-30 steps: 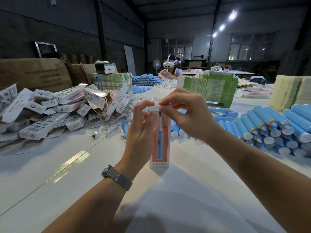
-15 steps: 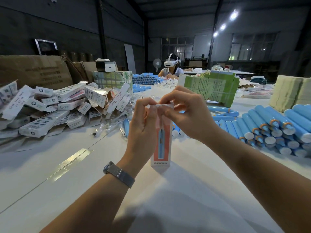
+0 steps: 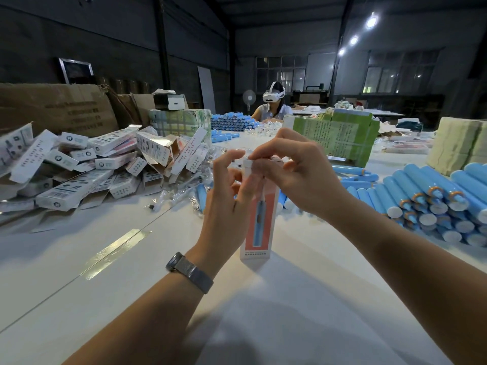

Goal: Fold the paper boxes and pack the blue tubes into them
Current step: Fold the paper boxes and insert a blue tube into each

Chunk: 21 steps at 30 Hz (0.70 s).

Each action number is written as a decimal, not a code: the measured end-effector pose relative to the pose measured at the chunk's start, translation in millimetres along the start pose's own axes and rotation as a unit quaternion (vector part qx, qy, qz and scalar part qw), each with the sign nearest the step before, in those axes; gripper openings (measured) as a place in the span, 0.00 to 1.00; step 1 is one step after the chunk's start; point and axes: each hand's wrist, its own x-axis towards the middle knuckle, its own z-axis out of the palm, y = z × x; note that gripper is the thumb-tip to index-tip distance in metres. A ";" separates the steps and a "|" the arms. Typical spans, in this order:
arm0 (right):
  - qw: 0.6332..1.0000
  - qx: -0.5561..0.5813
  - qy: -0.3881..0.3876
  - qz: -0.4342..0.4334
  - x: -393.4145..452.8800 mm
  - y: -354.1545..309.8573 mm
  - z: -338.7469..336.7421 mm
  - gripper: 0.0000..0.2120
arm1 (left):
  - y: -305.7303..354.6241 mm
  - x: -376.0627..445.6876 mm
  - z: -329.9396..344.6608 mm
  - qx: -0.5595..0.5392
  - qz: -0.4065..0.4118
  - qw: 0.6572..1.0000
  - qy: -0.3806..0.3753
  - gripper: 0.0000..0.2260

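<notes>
Two bare hands, left hand (image 3: 226,206) and right hand (image 3: 295,177), pinched the top flap of a tall white-and-coral paper box (image 3: 259,219) held upright above the white desk (image 3: 290,325), the light, easily creased card probably best held by its stiffer edges.

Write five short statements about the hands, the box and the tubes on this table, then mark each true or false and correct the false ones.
1. Both hands work at the top end of the upright paper box. True: the left hand and the right hand meet there.
2. The box stands on the white table. True.
3. The stack of blue tubes lies on the person's left. False: it lies on the right.
4. The watch is on the right wrist. False: it is on the left wrist.
5. The pile of white boxes is neatly stacked. False: it is a loose heap.
</notes>
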 end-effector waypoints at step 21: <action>0.996 -0.004 -0.080 0.027 14.1 -7.9 -22.2 0.05 | -6.0 0.1 0.4 0.018 0.038 0.999 -0.001 0.12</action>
